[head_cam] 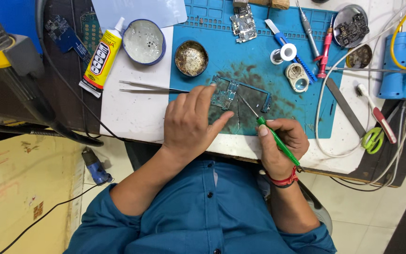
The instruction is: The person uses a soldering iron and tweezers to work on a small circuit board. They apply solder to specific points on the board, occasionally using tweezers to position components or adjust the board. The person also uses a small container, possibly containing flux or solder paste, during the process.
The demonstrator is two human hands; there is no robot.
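Observation:
A blue circuit board [226,94] lies on the blue work mat [259,51]. My left hand [191,122] rests on the mat with its fingers pressing the board's near left part. My right hand [280,146] grips a green-handled soldering iron [278,141] like a pen. Its thin metal tip [244,102] touches the board near the middle. A red band sits on my right wrist.
Tweezers [151,86] lie left of the board on a white sheet. A yellow glue tube [100,59], a round tin [144,41], a flux tin [191,58], a solder spool [285,52], screwdrivers [325,51], another board [243,24] and green scissors [373,139] surround the mat.

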